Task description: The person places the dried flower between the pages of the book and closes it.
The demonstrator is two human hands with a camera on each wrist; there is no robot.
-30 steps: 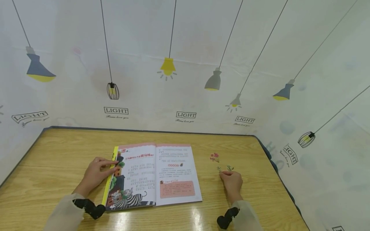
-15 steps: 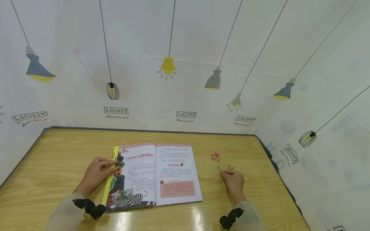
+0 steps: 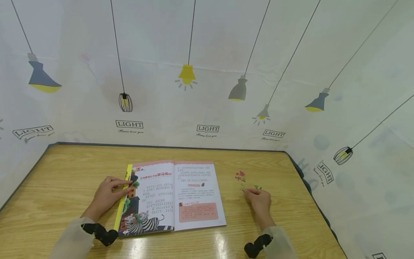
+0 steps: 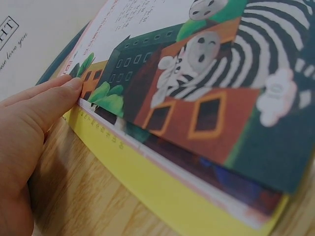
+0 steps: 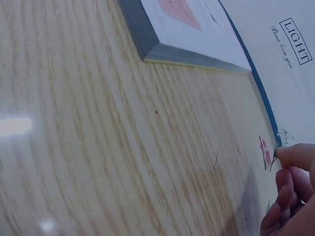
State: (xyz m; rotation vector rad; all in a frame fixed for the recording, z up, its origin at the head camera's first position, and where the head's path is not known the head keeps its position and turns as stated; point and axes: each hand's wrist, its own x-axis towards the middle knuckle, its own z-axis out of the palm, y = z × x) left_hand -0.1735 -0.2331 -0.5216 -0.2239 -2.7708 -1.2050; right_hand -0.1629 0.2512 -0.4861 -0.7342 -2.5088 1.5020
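Note:
An open picture book (image 3: 197, 194) with zebras on its left page lies on the wooden table. My left hand (image 3: 108, 196) rests its extended fingers on the book's left edge. Seen from the left wrist, the fingertips (image 4: 74, 83) press the page margin above the yellow cover. To the right of the book, my right hand (image 3: 258, 203) pinches a thin dried flower sprig (image 5: 285, 136) between thumb and forefinger, its stem dangling below them. A pink dried flower (image 3: 240, 176) lies beyond that hand. Just behind the knuckles shows a small green sprig (image 3: 257, 187), partly hidden.
The wooden table (image 3: 284, 180) is bordered by a dark blue edge (image 3: 207, 148). Behind and beside it hangs a pale cloth wall (image 3: 155, 90) printed with lamps. A black wrist mount (image 3: 100, 233) sits on each sleeve.
My right hand has shifted slightly, lastly a little left and up, with the sprig moving along and tilting. The left hand and the book stay in place.

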